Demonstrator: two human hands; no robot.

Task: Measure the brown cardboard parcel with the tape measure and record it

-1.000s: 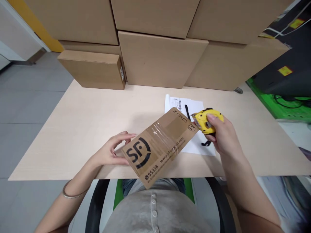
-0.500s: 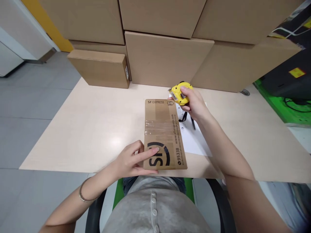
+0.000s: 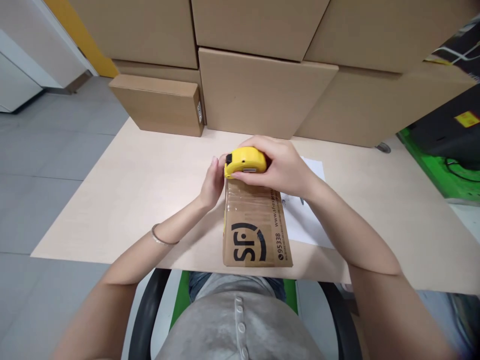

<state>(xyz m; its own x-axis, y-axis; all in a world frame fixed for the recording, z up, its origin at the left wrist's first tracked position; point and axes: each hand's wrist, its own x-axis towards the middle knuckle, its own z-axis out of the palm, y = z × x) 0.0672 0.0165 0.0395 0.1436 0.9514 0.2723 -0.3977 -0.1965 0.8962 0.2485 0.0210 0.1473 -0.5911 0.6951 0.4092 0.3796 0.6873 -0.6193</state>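
Step in hand, apparently: setting the tape measure (image 3: 247, 158) against the far end of the box (image 3: 249, 235), which lies mid-table by the near edge of the table (image 3: 165, 170). Right hand (image 3: 281, 164) grips the tape measure; left hand's (image 3: 213, 186) grip unclear. Next move likely calls for steadying the box.

Grey tiled floor (image 3: 56, 150) at left, yellow panel (image 3: 90, 42) beyond; pale table (image 3: 157, 185); black chair armrests (image 3: 145, 312).

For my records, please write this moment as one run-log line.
right hand: holding yellow tape measure | left hand: beside tape measure | SF carton: on table, far end under tape measure
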